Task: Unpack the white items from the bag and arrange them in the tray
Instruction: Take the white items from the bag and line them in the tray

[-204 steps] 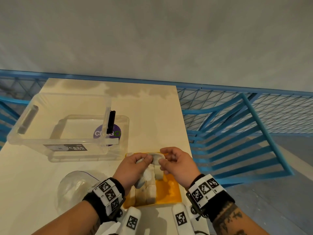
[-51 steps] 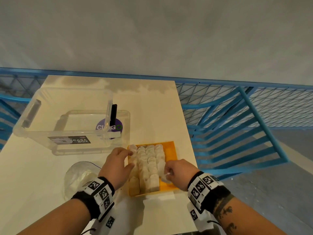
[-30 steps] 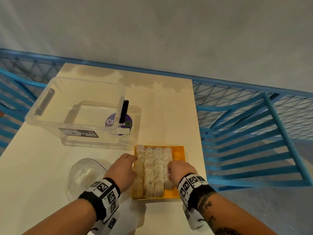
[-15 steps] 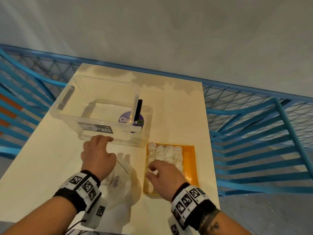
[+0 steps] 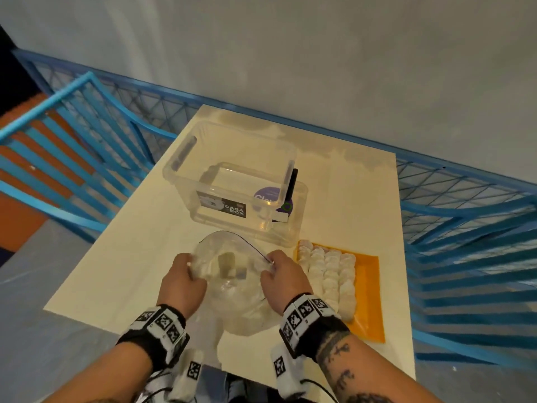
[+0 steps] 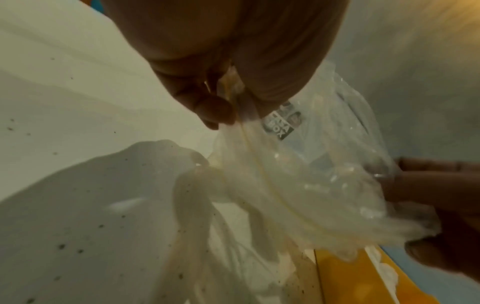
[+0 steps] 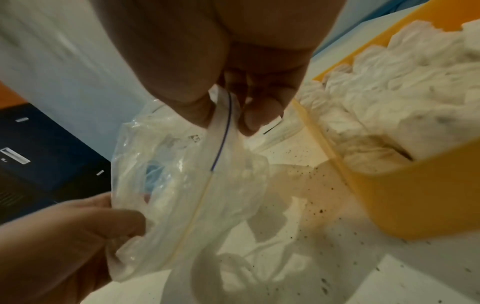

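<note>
A clear plastic zip bag (image 5: 232, 274) hangs above the table between both hands. My left hand (image 5: 186, 274) pinches its left edge; the left wrist view shows thumb and fingers (image 6: 215, 111) closed on the bag (image 6: 298, 174). My right hand (image 5: 279, 271) pinches the zip strip with its blue line, seen close in the right wrist view where the bag (image 7: 197, 181) hangs below the fingers (image 7: 249, 117). To the right, the orange tray (image 5: 369, 301) holds rows of white items (image 5: 331, 274); the tray (image 7: 405, 197) and white items (image 7: 389, 98) also show in the right wrist view.
A clear storage box (image 5: 232, 181) with a CASA BOX label stands behind the bag on the cream table (image 5: 348, 199). Blue metal railings (image 5: 465, 228) run along both sides and the back. The table's near edge is close to my wrists.
Both hands left the tray and took hold of the bag, lifting it between them. The head view swung left, so the tray now lies to the right.
</note>
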A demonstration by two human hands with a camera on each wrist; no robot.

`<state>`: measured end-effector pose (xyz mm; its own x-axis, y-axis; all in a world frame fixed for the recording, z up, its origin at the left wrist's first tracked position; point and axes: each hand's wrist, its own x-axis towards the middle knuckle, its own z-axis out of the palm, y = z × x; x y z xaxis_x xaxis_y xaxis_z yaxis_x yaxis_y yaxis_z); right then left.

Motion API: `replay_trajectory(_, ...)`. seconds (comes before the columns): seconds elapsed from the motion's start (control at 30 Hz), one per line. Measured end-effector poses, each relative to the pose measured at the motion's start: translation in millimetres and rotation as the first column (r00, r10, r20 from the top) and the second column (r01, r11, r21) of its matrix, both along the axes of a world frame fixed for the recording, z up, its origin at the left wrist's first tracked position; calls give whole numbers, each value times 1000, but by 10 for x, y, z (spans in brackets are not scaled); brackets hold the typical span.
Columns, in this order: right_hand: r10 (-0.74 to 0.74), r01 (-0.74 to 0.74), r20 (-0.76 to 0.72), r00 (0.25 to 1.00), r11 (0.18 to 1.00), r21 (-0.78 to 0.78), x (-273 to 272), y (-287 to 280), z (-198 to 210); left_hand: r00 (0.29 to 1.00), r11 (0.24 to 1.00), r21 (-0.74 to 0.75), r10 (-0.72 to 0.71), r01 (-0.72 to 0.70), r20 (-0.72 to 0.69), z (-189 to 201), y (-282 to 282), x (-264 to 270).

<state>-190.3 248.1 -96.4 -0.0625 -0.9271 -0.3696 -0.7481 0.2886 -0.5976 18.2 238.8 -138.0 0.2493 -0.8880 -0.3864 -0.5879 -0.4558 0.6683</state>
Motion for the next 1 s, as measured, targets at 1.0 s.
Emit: replay_trajectory(1.0,-169,114,179,969,954,278,108,-194,-248,653,700,143,-707,699,272,-450,-59,-493)
